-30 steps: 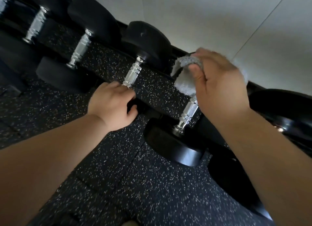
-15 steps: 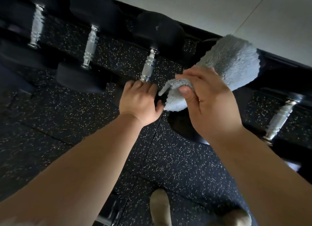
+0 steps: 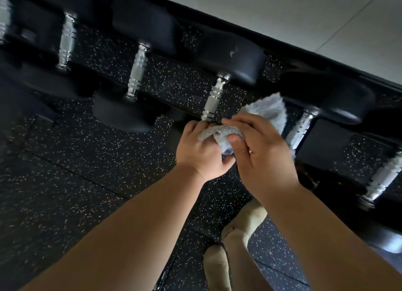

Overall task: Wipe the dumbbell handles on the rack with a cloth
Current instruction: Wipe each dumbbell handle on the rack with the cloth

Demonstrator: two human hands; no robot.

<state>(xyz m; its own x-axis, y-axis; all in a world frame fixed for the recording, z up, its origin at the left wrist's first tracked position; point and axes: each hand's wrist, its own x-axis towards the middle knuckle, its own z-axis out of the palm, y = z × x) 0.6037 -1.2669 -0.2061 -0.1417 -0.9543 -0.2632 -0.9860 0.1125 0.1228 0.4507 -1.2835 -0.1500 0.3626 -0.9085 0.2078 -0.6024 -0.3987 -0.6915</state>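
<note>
1. Where we're at: our right hand (image 3: 265, 155) pinches the fluffy grey cloth (image 3: 272, 110) between thumb and fingers. One end of it drapes over the knuckles of our left hand (image 3: 202, 153), and the rest fans up toward the back edge of the rack (image 3: 326, 65).
2. The left hand has its fingers curled down at the near end of the dumbbell handle (image 3: 214, 97), by the rack's front edge. We honestly can't tell if it's gripping the handle, the head hidden under it, or the rack itself.
3. The cloth isn't wrapped round the handle yet. It sits just beside it, at the near end.
4. What could go wrong, our guess:
   - The left hand covers the near end, so that bit probably gets skipped unless it shifts.
   - The loose flap hangs close to the neighbouring handle (image 3: 301, 128), and the knurling could snag the fluff.
   - If the dumbbell rolls while we rub, fingers could get pinched against the front edge. Our feet (image 3: 241, 227) are right below too.
5. Brands and writing: nothing readable. The heads look plain black, and one far head (image 3: 235, 57) has a small pale mark that's too tiny to make out.
</note>
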